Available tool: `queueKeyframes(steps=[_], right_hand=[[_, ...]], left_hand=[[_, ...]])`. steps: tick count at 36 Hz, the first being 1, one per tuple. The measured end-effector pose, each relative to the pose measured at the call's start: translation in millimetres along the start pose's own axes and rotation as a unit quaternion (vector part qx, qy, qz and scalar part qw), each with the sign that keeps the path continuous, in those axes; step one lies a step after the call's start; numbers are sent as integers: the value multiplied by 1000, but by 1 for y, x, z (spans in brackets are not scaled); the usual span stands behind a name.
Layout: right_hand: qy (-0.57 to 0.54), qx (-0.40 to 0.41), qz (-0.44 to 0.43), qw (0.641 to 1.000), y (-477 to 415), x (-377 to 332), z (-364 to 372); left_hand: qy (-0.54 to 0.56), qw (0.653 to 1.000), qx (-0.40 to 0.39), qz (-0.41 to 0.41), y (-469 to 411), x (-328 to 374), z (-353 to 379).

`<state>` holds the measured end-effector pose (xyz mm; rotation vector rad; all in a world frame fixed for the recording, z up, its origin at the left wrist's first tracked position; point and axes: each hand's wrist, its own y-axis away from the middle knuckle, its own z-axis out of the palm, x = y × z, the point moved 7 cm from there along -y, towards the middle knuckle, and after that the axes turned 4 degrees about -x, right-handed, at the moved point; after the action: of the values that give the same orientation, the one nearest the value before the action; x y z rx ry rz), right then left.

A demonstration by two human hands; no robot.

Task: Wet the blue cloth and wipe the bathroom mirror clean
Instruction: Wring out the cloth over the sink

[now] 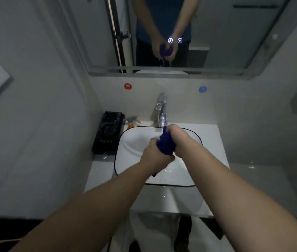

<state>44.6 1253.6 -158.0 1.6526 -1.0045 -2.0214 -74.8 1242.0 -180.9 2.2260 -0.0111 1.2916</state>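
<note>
The blue cloth [166, 143] is bunched into a tight roll over the white basin [131, 140], just below the chrome tap [161, 110]. My left hand [156, 155] grips its lower end and my right hand [179, 138] grips its upper end. Water drops glint in the basin under the cloth. The bathroom mirror [226, 33] hangs on the wall above the basin and reflects both hands around the cloth. Two small lit touch icons [175, 40] glow on the glass.
A black box-shaped device [108, 132] stands on the counter left of the basin, with a small spray bottle [132, 121] behind it. Red [127, 86] and blue [202, 89] round stickers mark the wall above the tap. Grey walls close in on both sides.
</note>
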Motion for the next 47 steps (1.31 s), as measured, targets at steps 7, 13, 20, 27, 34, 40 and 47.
queueKeyframes(steps=[7, 13, 20, 27, 34, 40, 47], right_hand=[[-18, -123, -87, 988, 49, -35, -10], [-18, -165, -112, 980, 58, -36, -14], [67, -156, -142, 975, 47, -45, -23], [166, -244, -171, 940, 35, -58, -40], [184, -359, -167, 900, 21, -65, -74], [205, -335, -171, 904, 6, -69, -88], [261, -284, -187, 904, -7, -77, -83]], left_hand=[[381, 890, -239, -77, 45, 26, -16], [489, 794, -346, -99, 68, 59, 5], [530, 763, -355, -102, 65, 66, 39], [554, 793, -239, -83, 47, 63, 76], [499, 814, -260, -148, 47, 88, 129], [421, 873, -206, -136, 31, 93, 141], [313, 925, -177, -123, 12, 92, 129]])
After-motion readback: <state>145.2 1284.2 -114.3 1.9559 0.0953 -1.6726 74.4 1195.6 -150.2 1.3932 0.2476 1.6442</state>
